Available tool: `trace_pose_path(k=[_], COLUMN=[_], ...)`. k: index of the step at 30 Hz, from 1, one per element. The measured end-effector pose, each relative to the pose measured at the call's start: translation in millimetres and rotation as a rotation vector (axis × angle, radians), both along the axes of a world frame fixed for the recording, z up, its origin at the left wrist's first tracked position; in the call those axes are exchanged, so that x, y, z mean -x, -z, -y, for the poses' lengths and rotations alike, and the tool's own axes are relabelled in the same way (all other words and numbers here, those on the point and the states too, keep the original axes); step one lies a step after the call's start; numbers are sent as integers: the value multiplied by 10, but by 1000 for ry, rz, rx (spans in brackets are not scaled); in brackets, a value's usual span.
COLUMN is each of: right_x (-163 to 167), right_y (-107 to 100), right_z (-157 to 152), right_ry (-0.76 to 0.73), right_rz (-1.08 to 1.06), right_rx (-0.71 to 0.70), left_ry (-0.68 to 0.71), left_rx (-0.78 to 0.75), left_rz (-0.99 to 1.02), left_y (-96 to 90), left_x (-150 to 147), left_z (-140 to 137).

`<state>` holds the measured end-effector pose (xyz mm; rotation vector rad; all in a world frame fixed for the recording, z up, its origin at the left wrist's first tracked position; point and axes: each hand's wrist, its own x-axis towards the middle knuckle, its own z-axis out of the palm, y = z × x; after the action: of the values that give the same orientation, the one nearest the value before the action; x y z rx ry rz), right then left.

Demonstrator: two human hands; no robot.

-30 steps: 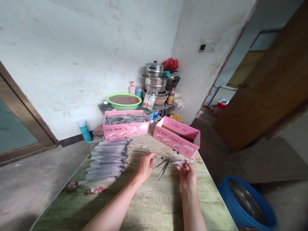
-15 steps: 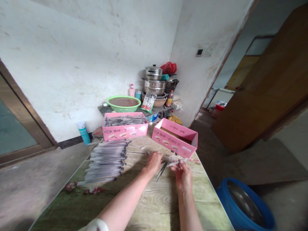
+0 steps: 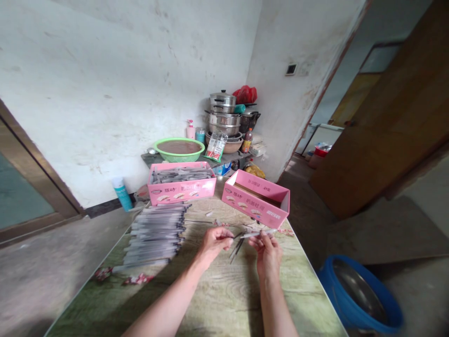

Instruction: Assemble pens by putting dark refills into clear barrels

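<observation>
My left hand is closed, pinching a thin dark pen refill between thumb and fingertips. My right hand grips a whitish pen barrel, which lies almost level and points left toward the refill. The two tips are close together; whether they touch is too small to tell. Several loose dark refills rest on the table between my hands. To the left, a long row of whitish pens with dark ends lies side by side.
A pink box full of thin greyish pieces stands behind the row. Another pink box stands at the table's right rear. Beyond are a green basin of brown liquid and stacked pots. A blue tub is right of the table.
My left hand has drawn back slightly toward me and left, and the dark refill in its fingers now shows. My right hand keeps the pen barrel almost in place.
</observation>
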<state>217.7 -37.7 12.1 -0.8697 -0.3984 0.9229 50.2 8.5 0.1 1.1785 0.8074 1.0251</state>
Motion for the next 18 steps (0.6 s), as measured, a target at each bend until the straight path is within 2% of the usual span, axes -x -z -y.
trace_pose_path(k=[18], right_x=[108], right_y=[7], right_z=[-19], right_ry=[-40], right_rz=[63], right_rx=[20], left_ry=[44], left_rx=[8], left_rz=[34], left_y=[-45], left_x=[-37], left_z=[75])
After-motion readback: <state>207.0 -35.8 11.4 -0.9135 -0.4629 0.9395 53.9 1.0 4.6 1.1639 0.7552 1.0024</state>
